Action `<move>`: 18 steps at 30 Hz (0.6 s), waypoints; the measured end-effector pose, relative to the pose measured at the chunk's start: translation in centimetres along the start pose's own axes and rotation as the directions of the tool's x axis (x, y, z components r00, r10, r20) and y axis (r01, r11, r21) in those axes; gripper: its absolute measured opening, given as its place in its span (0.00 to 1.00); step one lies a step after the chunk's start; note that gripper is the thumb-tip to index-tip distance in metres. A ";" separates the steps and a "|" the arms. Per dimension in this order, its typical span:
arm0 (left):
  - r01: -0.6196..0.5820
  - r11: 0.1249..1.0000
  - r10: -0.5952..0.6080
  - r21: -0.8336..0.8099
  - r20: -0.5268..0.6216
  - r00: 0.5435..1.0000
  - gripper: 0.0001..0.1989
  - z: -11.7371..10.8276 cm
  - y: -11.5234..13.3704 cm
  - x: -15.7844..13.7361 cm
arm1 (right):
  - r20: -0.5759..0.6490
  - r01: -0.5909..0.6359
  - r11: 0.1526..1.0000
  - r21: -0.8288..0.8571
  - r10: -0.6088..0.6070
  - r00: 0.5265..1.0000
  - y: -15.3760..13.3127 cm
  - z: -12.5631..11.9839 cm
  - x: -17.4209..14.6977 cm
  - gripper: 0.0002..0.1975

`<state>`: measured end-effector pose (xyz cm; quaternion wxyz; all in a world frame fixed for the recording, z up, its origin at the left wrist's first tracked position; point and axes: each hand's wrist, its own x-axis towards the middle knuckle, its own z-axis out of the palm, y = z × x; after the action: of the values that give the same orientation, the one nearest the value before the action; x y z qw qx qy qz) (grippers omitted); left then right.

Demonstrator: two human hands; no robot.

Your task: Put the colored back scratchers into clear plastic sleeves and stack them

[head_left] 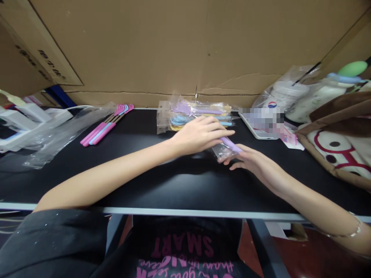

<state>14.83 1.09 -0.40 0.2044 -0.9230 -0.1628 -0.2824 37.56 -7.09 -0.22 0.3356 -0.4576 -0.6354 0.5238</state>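
A purple stick-like handle [231,145] lies slantwise between my hands with a clear plastic bag [222,151] around or against it; I cannot tell which. My left hand [201,134] is over its upper left part, fingers pressed together, hiding that end. The lower right end is pinched by my right hand [251,157], whose other fingers spread below the bag. Just behind my left hand is a pile of bagged purple, blue and yellow long-handled items [199,110]. Apart from these, on the left, lie several pink and blue back scratchers [106,126].
Loose clear plastic bags [62,133] and a white power strip [26,123] occupy the left side. At right are a phone-like white device [255,129], a bagged cup [285,92], a bottle [321,94] and a brown plush bag [342,143]. Cardboard [179,50] walls the back.
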 end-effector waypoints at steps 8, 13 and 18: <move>0.324 0.944 -0.329 0.063 0.140 0.934 0.23 -3.9 -7.4 -2.3 | 0.115 0.004 1.000 -0.030 -0.001 0.993 -1.3 -3.8 2.8 0.18; 0.502 0.863 -0.504 0.062 0.195 0.842 0.21 -5.3 -10.1 -4.3 | 0.154 0.009 0.998 -0.058 0.000 0.988 -2.6 -6.0 5.4 0.17; 0.577 0.813 -0.556 -0.075 0.192 0.809 0.21 -5.5 -11.0 -5.2 | 0.204 0.003 0.992 -0.129 0.024 0.979 -3.8 -7.6 9.1 0.19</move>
<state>3.69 7.04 3.89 0.0363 -0.8631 -0.4283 -0.2650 40.29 4.01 4.74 0.2353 -0.4251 -0.6966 0.5279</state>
